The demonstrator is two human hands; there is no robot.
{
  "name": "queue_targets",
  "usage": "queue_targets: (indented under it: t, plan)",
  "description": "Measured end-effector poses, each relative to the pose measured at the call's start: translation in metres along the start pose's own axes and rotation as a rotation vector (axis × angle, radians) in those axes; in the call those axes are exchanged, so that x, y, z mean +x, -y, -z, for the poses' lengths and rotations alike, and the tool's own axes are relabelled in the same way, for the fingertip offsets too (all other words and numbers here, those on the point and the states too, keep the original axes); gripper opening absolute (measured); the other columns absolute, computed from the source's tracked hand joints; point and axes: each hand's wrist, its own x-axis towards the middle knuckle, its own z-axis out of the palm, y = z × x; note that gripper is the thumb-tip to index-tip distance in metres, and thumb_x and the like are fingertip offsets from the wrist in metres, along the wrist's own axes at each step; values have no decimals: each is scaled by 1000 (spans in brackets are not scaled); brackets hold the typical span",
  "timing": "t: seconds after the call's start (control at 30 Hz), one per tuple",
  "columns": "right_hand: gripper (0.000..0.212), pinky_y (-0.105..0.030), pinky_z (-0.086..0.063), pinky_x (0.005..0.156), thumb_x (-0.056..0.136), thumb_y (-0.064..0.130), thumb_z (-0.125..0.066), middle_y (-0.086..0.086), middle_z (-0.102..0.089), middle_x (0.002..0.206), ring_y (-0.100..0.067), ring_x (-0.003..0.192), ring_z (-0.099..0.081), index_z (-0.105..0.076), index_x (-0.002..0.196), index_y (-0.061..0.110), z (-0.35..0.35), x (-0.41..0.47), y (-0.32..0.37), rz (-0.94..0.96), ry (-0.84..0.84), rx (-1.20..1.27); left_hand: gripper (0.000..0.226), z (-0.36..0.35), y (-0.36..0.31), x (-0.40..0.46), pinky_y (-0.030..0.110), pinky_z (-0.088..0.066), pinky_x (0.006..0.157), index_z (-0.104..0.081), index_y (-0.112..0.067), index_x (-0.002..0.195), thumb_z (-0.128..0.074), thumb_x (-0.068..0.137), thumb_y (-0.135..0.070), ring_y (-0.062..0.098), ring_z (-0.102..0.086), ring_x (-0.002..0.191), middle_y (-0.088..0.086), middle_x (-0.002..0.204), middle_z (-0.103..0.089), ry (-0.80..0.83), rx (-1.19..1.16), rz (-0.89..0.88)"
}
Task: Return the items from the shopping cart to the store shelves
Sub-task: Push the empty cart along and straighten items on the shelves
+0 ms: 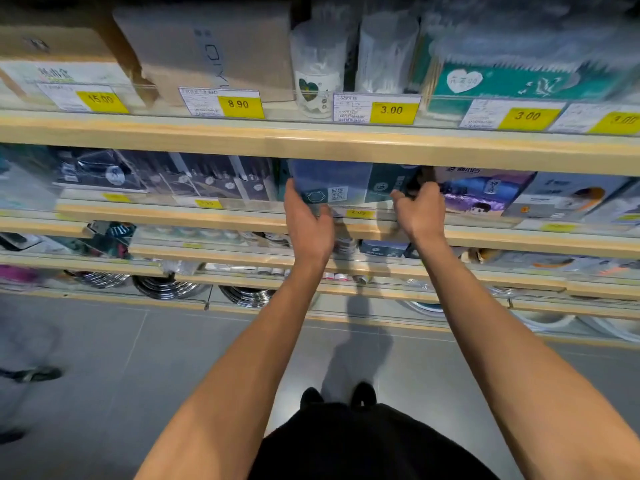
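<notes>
The box (332, 183) lies on the second shelf (207, 216), its long axis across the shelf, straight ahead of both hands. The left hand (306, 216) grips its left end; the right hand (420, 209) is closed at its right end, equally near.

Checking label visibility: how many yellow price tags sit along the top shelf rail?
5: the 15.00 tag far left, 8.90 tag, 3.00 tag at centre, another 3.00 tag, and a blurred tag at the right edge. More may lie off-frame.
</notes>
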Motion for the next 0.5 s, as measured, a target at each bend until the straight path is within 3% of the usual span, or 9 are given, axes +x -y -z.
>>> queue_targets:
  t: [0.1, 0.2, 0.27, 0.4, 0.5]
  plan:
    - [31, -40, -51, 90, 90, 28, -67, -12, -66, 109, -28, 101, -62, -57, 108, 4, 2, -7, -3, 32, -2, 32, 68, 7, 2, 4, 40, -31, 118, -23, -13, 151, -53, 92, -2, 16, -38, 139, 1, 150, -41, -3, 15, -3]
    - [14, -41, -54, 89, 90, 19, -65, -5, -71, 99, -21, 93, -67, -58, 99, 11, -3, -15, -5, 125, 57, 75, 60, 17, 7, 12, 44, -36, 114, -28, -13, 150, -50, 94, -5, 20, -43, 137, 3, 148, -46, 16, 90, -28]
    - [13, -44, -54, 84, 89, 18, -67, -9, -68, 95, -26, 87, -66, -56, 94, 11, -8, -18, -6, 139, 22, 70, 55, 22, 11, 14, 44, -38, 112, -31, -13, 149, -50, 97, -12, 21, -46, 134, 3, 146, -48, 29, 152, -58]
    - [25, -46, -52, 86, 92, 18, -61, -18, -67, 101, -34, 96, -63, -59, 109, 0, -6, -12, -4, 112, -66, -128, 46, 25, 12, 16, 37, -43, 107, -41, -16, 142, -51, 99, -24, 18, -52, 127, -1, 137, -56, 6, 166, -101]
    - [18, -42, -51, 78, 93, 19, -61, -19, -65, 92, -35, 90, -61, -56, 90, 1, -3, -4, 5, 57, 17, -128, 43, 25, 11, 19, 35, -46, 102, -45, -14, 138, -51, 99, -29, 19, -56, 122, 0, 131, -60, -5, 133, -79]
